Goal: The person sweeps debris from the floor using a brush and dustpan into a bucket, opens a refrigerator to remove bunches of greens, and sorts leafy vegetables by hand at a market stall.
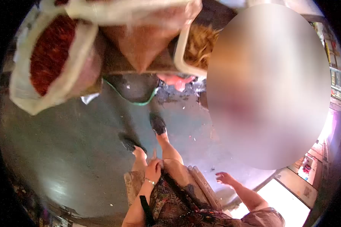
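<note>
My left hand (154, 169) rests by my knee, one finger stretched forward and the others partly curled; I see nothing in it. A bracelet (150, 182) is on that wrist. My right hand (224, 178) hangs in the air to the right of my seat (205, 183), its fingers loosely bent and apart, touching nothing. Beyond my feet stands an open pale sack (21, 89) of dark red dried chillies (51, 56). Beside it is a plastic bag of reddish-brown powder (140, 43). Farther right, a white tray (179, 56) holds yellowish-brown dried pieces (201, 43).
Under the goods, a green cord (140, 103) and a pink plastic item (178, 80) lie on the dark floor (64, 151). A large blurred oval (269, 87) hides the right side. Shelves (338, 83) stand at the far right.
</note>
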`<state>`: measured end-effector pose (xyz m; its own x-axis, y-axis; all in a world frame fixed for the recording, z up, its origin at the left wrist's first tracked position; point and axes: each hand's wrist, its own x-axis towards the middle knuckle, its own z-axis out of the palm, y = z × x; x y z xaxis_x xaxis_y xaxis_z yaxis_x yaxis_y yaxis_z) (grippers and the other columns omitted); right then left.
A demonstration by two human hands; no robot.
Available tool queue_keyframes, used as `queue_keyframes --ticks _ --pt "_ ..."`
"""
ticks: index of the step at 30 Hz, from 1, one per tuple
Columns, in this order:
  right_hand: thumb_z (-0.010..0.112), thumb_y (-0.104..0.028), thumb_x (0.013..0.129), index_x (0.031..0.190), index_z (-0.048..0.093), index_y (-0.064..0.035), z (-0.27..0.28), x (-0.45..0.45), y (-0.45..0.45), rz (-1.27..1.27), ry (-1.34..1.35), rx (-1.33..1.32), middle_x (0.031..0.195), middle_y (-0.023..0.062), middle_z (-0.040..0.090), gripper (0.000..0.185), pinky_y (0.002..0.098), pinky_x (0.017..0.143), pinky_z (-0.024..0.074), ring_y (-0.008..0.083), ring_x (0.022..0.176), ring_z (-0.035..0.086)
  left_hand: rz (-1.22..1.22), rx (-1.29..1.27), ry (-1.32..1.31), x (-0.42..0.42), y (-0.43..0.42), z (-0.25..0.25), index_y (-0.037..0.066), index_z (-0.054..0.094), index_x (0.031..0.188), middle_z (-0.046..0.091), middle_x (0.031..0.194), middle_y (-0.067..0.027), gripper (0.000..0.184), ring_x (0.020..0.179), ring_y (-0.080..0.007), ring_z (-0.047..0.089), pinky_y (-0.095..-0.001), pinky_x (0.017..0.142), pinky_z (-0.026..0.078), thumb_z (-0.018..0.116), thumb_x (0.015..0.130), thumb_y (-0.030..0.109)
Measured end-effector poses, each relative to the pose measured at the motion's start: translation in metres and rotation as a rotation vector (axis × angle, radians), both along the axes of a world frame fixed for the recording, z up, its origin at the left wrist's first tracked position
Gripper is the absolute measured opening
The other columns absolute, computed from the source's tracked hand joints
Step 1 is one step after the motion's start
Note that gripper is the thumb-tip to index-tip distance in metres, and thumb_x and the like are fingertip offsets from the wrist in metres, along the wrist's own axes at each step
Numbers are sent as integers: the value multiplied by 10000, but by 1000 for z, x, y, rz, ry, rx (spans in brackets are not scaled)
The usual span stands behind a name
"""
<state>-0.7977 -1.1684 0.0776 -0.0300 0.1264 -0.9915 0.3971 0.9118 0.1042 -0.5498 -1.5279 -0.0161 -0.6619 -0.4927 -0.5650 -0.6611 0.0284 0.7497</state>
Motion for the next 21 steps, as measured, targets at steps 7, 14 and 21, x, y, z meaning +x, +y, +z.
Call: queue_keyframes --ticks 7,14,21 --pt "462 -189 904 1259 483 -99 83 -20 -31 14 48 -86 1086 138 621 368 395 703 518 258 913 629 28 -202 -253 71 -76 141 64 596 975 631 822 -164 172 759 -359 600 -415 663 482 545 829 140" --pt "589 -132 864 1226 511 -70 83 -41 -105 -376 70 -541 945 99 657 375 292 656 493 185 816 655 198 -281 -341 125 -80 239 41 617 966 657 824 -139 194 756 -272 634 -359 697 498 526 827 141" --pt "441 -155 916 1284 453 -66 110 -87 -123 -250 214 -544 1047 169 603 380 362 691 498 281 907 620 523 157 -286 128 -72 297 20 612 984 655 787 -97 158 635 -163 601 -308 548 481 540 866 95"
